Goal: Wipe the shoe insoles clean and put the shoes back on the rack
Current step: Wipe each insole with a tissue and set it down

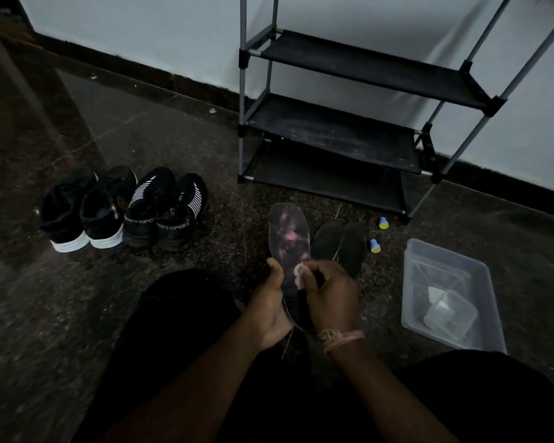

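My left hand grips the heel end of a worn insole with pinkish patches, holding it up over the floor. My right hand pinches a small pale wipe against the insole's right edge. Two dark insoles lie side by side on the floor just beyond my right hand. Two pairs of black shoes stand at the left: one pair with white soles, one with striped sides. The black shoe rack stands against the wall with its shelves bare.
A clear plastic tub with a smaller lidded box and white pieces inside sits on the floor at the right. Two small blue-and-yellow caps lie between the rack and the tub. My dark-clothed legs fill the bottom of the view.
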`<action>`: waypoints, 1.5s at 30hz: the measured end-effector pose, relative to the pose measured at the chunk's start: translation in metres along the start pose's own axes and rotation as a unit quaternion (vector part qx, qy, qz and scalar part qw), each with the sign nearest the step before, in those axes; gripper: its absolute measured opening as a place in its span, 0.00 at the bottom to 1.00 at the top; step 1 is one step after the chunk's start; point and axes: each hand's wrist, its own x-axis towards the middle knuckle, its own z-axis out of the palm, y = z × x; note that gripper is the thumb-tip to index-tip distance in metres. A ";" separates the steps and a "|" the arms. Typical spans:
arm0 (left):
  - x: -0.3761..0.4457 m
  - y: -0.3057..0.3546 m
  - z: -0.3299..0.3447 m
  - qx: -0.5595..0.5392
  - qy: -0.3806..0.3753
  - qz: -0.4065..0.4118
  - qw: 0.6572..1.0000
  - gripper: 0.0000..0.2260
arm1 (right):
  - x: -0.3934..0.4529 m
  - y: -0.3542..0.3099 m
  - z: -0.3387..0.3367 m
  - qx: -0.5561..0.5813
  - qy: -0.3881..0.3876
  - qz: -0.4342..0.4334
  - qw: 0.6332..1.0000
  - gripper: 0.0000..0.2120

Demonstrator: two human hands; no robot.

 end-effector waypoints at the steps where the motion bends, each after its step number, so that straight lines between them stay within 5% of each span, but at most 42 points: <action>1: 0.000 0.001 0.000 -0.005 0.006 0.000 1.000 0.39 | -0.008 -0.004 0.003 0.006 -0.034 -0.012 0.999 0.08; 4: 0.000 0.004 -0.001 0.001 0.015 0.011 1.000 0.39 | -0.017 -0.007 0.011 0.013 -0.076 -0.026 0.997 0.09; 8: -0.001 -0.001 0.003 -0.005 0.010 -0.002 1.000 0.36 | 0.007 0.006 0.000 0.024 0.030 0.045 0.998 0.05; 13: 0.001 0.003 -0.002 -0.006 0.030 0.025 0.999 0.37 | -0.021 -0.006 0.014 0.016 -0.084 -0.018 0.996 0.06; 18: 0.000 0.001 0.003 -0.021 -0.006 -0.004 1.000 0.36 | 0.004 0.004 0.003 0.002 0.043 0.009 0.999 0.06; 23: 0.002 0.004 0.000 -0.006 0.035 0.036 0.999 0.37 | -0.021 -0.008 0.015 0.001 -0.089 -0.045 0.995 0.06; 28: -0.003 0.002 0.005 -0.026 0.002 -0.003 1.000 0.34 | 0.008 0.005 0.005 -0.028 0.051 -0.013 0.998 0.08; 32: 0.001 0.003 -0.003 -0.023 0.029 0.029 0.999 0.36 | -0.023 -0.011 0.014 -0.025 -0.099 -0.066 0.993 0.05; 37: -0.003 0.002 0.004 -0.037 -0.010 -0.001 0.999 0.34 | 0.005 0.001 0.005 -0.036 0.031 -0.043 0.998 0.09; 41: 0.000 0.004 -0.005 -0.029 0.027 0.023 0.999 0.36 | -0.021 -0.009 0.013 -0.060 -0.114 -0.095 0.987 0.06; 45: -0.002 0.006 0.003 -0.041 -0.005 0.018 0.999 0.35 | 0.009 0.012 0.004 -0.070 -0.016 -0.026 0.997 0.06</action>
